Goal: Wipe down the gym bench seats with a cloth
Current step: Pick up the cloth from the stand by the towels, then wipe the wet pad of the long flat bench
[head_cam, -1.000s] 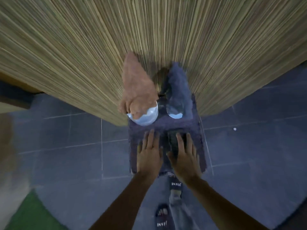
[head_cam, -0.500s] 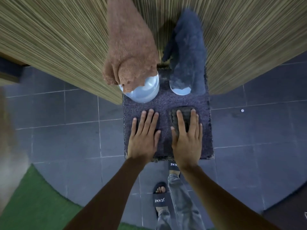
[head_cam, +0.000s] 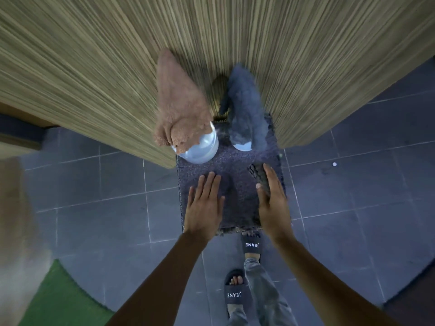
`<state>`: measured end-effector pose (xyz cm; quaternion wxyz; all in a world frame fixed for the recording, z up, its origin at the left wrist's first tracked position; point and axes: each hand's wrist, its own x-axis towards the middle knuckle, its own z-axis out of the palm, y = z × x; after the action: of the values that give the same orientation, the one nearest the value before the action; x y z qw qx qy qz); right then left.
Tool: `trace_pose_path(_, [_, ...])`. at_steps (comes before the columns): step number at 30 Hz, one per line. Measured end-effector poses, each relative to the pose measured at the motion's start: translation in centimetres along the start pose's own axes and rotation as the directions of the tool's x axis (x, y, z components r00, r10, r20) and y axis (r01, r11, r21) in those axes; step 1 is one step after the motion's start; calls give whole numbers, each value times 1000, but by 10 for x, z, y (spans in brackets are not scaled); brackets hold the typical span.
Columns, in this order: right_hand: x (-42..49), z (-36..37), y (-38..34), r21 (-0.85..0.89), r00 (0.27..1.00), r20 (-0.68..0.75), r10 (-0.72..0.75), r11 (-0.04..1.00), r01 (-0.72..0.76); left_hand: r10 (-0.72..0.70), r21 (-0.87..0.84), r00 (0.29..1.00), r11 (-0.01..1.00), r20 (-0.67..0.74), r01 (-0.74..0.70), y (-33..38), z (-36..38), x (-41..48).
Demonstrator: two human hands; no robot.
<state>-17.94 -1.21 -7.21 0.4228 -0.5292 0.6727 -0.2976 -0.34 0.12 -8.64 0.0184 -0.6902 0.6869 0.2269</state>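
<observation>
In the head view, you are leaning over the purple-napped surface [head_cam: 236,208], which is sitting at the centre of the frame with its far end against the slatted wall [head_cam: 94,67].

Your left hand [head_cam: 204,205] is lying flat at 7 o'clock on the seat. Its grip is apart and holding nothing, and I judge it is bracing you and steadying the seat while the other hand is working.

Your right hand [head_cam: 273,203] is sitting at 4 o'clock, close to the seat's right edge. Its grip is clamping the dark cloth [head_cam: 256,172], thumb on the near side and fingers along the far side. The cloth is tilting up on edge rather than lying flat, likely so you are keeping control of it at the rim.

At 12 o'clock a brown towel [head_cam: 181,109] is draping over the larger bottle [head_cam: 203,150], and a blue-grey towel [head_cam: 244,104] over the smaller bottle [head_cam: 243,146]. They are occupying the far strip, so that part looks unwiped. Your sandals [head_cam: 251,244] are standing at 6 o'clock on the tiled floor [head_cam: 353,208].
</observation>
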Motion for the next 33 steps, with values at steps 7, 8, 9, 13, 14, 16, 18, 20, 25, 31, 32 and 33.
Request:
trace_pose_path(7, [-32, -85, -66, 293, 990, -104, 94, 954, -60, 132, 45, 991, 990, -7, -131, 67, -90, -20])
trace_pose_path(8, [-40, -99, -74, 340, 987, -120, 110, 938, -63, 162, 56, 987, 985, -19, -161, 81, -104, -24])
trace_pose_path(9, [-49, -113, -82, 388, 983, -136, 126, 920, -64, 198, 67, 980, 978, -32, -196, 96, -117, -27])
trace_pose_path(13, [-93, -175, -111, 464, 962, -237, 139, 886, -13, 394, 71, 913, 919, -103, -389, 169, -164, -51])
trace_pose_path(14, [-104, -193, -117, 473, 952, -271, 143, 881, 3, 449, 76, 883, 893, -137, -443, 189, -171, -58])
trace_pose_path(16, [-126, -229, -125, 511, 930, -327, 166, 859, 26, 536, 106, 825, 844, -177, -525, 234, -183, -70])
trace_pose_path(18, [-147, -267, -122, 538, 902, -383, 197, 842, 45, 602, 127, 784, 798, -151, -589, 282, -190, -84])
trace_pose_path(20, [-166, -306, -114, 550, 864, -448, 229, 833, 64, 674, 155, 731, 737, -103, -658, 328, -188, -95])
trace_pose_path(25, [-221, -409, -63, 605, 721, -589, 366, 790, 93, 813, 156, 582, 571, 27, -806, 455, -163, -128])
trace_pose_path(31, [-296, -534, 46, 622, 489, -723, 488, 768, 152, 897, 110, 414, 400, 156, -910, 632, -91, -178])
trace_pose_path(32, [-310, -556, 65, 622, 446, -739, 504, 765, 167, 908, 108, 381, 367, 176, -924, 663, -77, -187])
trace_pose_path(33, [-325, -580, 81, 626, 411, -747, 522, 760, 173, 916, 106, 349, 334, 196, -937, 693, -62, -196])
